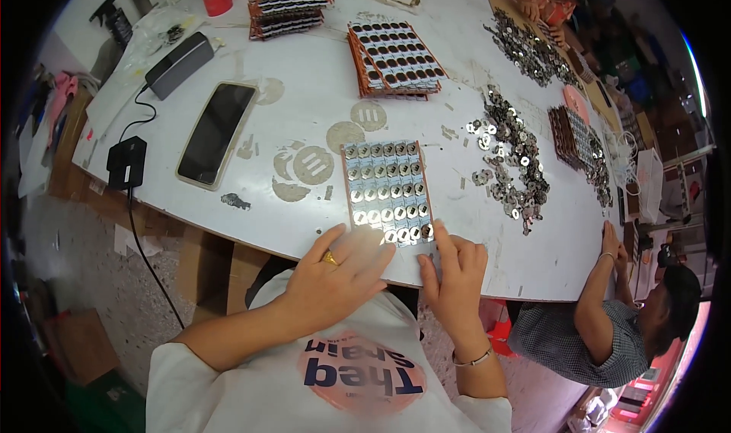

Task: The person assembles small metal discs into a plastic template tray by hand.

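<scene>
A rectangular panel (388, 193) with orange side rails lies flat near the table's front edge, carrying rows of small silver metal discs. Over its near left corner is my left hand (339, 273), wearing a gold ring; its fingers are smeared by motion, so whether they hold anything is hidden. My right hand (457, 277) is at the near right corner, thumb and forefinger apart, with the forefinger's tip against the panel's right edge. Loose metal discs (518, 159) are strewn in a heap to the right of the panel.
Stacked panels (396, 56) stand farther back, with another stack (289, 7) beyond. To the left lie a smartphone (217, 132), a dark speaker-like box (179, 64) and a black corded box (127, 163). A co-worker (609, 326) sits at right; another person's hands (541, 14) show at far right.
</scene>
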Action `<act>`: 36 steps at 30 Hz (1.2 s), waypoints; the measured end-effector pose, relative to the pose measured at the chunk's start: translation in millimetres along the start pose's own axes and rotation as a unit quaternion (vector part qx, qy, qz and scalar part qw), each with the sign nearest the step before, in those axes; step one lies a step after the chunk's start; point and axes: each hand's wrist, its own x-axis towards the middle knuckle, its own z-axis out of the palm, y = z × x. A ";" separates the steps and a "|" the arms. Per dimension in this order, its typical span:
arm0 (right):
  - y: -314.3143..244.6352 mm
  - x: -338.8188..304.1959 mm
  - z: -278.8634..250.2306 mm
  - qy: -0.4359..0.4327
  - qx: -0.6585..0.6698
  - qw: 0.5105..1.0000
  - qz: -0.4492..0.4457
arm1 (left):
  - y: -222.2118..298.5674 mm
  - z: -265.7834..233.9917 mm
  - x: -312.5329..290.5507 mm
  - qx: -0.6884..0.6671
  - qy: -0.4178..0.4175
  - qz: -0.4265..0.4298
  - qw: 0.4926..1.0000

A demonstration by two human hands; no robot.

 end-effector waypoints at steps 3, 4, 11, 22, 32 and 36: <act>-2.5 -4.0 -1.7 -0.001 0.012 1.000 -0.013 | -3.7 -2.1 -7.4 0.014 0.014 -0.005 1.000; -1.8 -2.9 -2.1 -0.017 -0.012 0.999 -0.047 | -6.3 -1.9 -8.0 0.020 0.015 -0.006 1.000; 19.5 46.8 -14.4 -0.022 0.139 0.990 -0.030 | -26.7 -15.1 -18.4 0.082 -0.001 0.079 0.994; 55.8 243.1 49.7 0.053 0.028 0.986 -0.154 | -90.5 -140.8 20.1 0.020 0.193 0.139 0.971; 54.9 259.9 50.2 -0.042 0.122 0.981 -0.143 | -293.8 -149.6 192.1 0.178 0.334 0.073 0.923; 60.2 254.7 31.6 0.039 0.109 0.981 -0.155 | -312.7 -99.4 200.2 0.182 0.226 -0.020 0.957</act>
